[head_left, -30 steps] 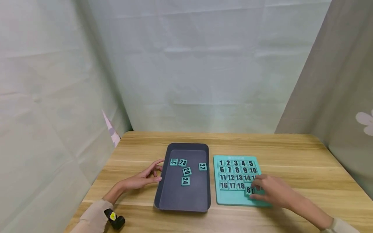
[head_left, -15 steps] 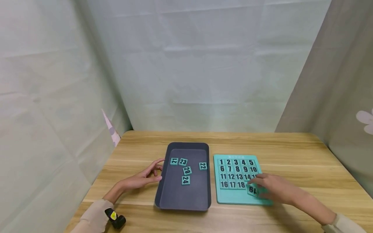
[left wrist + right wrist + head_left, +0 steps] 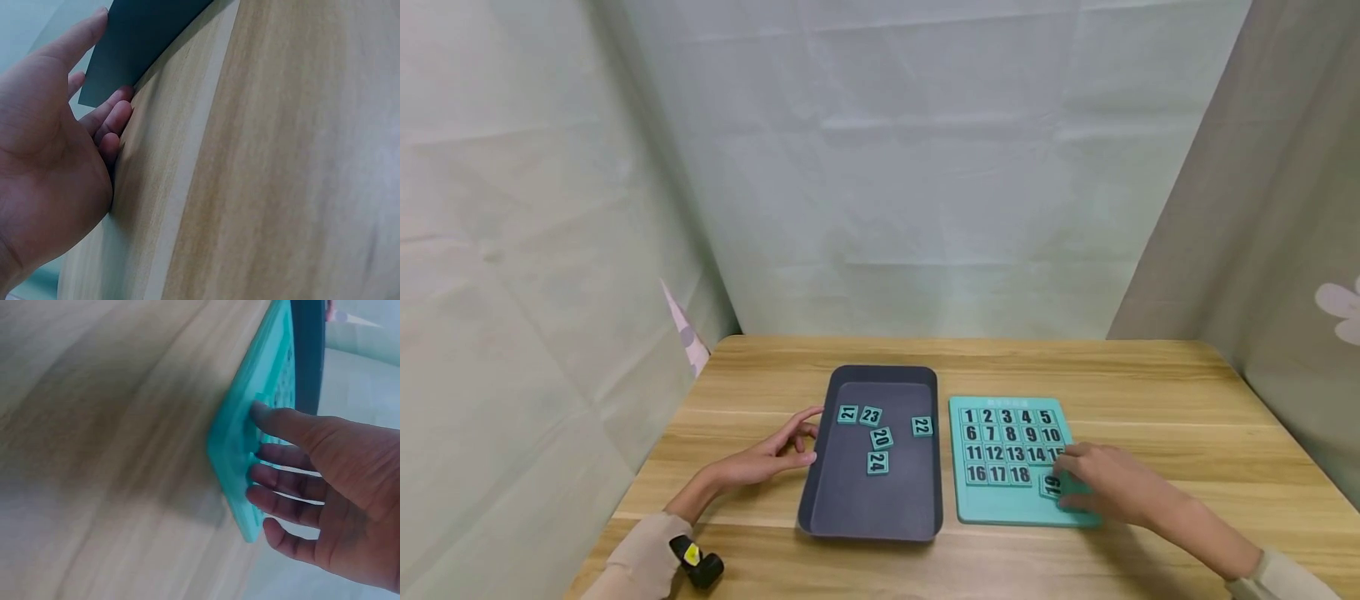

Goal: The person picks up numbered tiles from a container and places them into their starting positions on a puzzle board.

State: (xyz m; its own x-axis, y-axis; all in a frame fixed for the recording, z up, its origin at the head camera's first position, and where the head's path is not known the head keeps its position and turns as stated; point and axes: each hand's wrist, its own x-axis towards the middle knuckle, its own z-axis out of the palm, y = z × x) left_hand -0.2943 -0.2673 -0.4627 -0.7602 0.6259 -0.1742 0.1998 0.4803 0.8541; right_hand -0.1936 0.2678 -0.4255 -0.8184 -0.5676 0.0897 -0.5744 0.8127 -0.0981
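Note:
A teal board [image 3: 1000,507] lies on the table, with number tiles 1 to 18 set in rows. At its right edge, my right hand [image 3: 1112,482] pinches the 19 tile [image 3: 1051,486] between thumb and fingers. That tile stands turned sideways, right of the 18 tile [image 3: 1020,474], and fingers cover part of it. In the right wrist view, thumb and fingertips reach down to the board's surface. My left hand [image 3: 775,457] is beside the dark grey tray [image 3: 868,512], its thumb and fingers loosely spread at the left wall. Several tiles, among them the 20 tile [image 3: 882,438], lie loose inside.
Both tray and board rest on a wooden table [image 3: 775,354]. Pale cloth [image 3: 910,167] hangs behind and to the sides. A black device [image 3: 696,564] with a yellow mark sits at my left wrist.
My right hand has turned the 19 tile: its number, nearly upside down half a second ago, now stands sideways. The left hand and the tray tiles have stayed put.

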